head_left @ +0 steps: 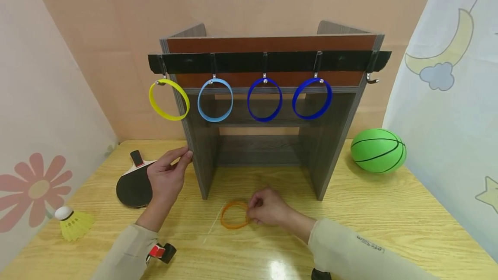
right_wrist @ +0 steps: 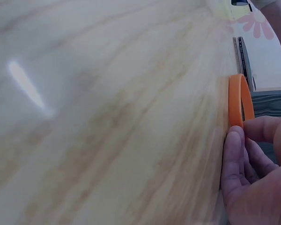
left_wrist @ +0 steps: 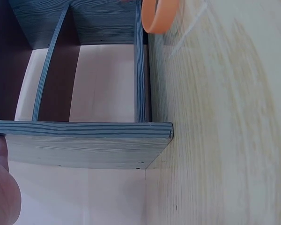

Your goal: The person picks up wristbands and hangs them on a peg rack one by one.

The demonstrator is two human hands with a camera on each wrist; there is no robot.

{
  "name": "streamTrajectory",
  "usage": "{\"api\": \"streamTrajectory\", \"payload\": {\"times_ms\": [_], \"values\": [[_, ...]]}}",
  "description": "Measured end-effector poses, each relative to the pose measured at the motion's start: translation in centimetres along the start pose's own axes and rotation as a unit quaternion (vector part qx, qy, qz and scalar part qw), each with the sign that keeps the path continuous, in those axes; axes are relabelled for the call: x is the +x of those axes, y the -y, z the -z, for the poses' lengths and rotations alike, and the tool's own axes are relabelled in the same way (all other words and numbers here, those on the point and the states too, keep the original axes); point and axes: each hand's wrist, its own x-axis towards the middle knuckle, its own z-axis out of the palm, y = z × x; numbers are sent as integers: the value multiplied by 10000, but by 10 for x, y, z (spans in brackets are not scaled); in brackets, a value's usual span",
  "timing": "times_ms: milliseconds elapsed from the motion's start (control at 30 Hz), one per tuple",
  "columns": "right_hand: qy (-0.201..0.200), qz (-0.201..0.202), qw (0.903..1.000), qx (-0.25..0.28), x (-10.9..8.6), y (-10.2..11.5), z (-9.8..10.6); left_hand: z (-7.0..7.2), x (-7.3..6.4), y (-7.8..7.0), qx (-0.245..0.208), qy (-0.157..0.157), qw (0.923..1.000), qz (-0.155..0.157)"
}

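In the head view, my right hand [head_left: 270,207] pinches the right side of an orange ring [head_left: 221,218] low over the table. Up close in the right wrist view, thumb and fingertips meet on the band of the ring [right_wrist: 235,101]. My left hand [head_left: 168,175] holds the left side panel of a grey wooden shelf [head_left: 197,154], thumb and fingers at its front edge. Four hooks along the shelf's black strip [head_left: 239,62] carry a yellow ring [head_left: 186,98], a light blue ring [head_left: 199,98] and two dark blue rings [head_left: 281,98]. A hook [head_left: 372,81] at the right end is bare.
Left of the shelf lie a black table tennis bat [head_left: 134,188] and a yellow shuttlecock [head_left: 75,224]. A green ball [head_left: 378,150] sits to the right. Under the strip, the shelf's lower board [head_left: 258,150] spans between its side panels.
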Motion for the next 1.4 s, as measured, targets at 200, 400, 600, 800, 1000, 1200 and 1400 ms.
{"api": "streamTrajectory", "payload": {"times_ms": [200, 400, 600, 800, 1000, 1200, 1400], "values": [[81, 240, 9995, -205, -17, 0, 3, -1, 1, 0, 1, -31, 10000, -32], [199, 30, 9997, -112, -34, 0, 7, 1, 0, 1, 99, -5, 9999, 87], [464, -307, 9981, 267, -50, -7, 15, 1, -2, 2, -6, 7, 9999, 105], [686, -415, 9915, 1028, -68, -13, 25, -2, 0, -2, -286, 34, 9996, 11], [748, -71, 9853, 1533, -82, -10, 42, -7, 3, -14, -236, 36, 9997, -26], [565, 567, 9786, 1894, -90, 3, 66, -1, 0, 0, -154, 7, 9999, 5], [336, 1677, 9587, 2273, -95, 20, 94, 0, 0, -1, -61, 4, 10000, 64]]}}
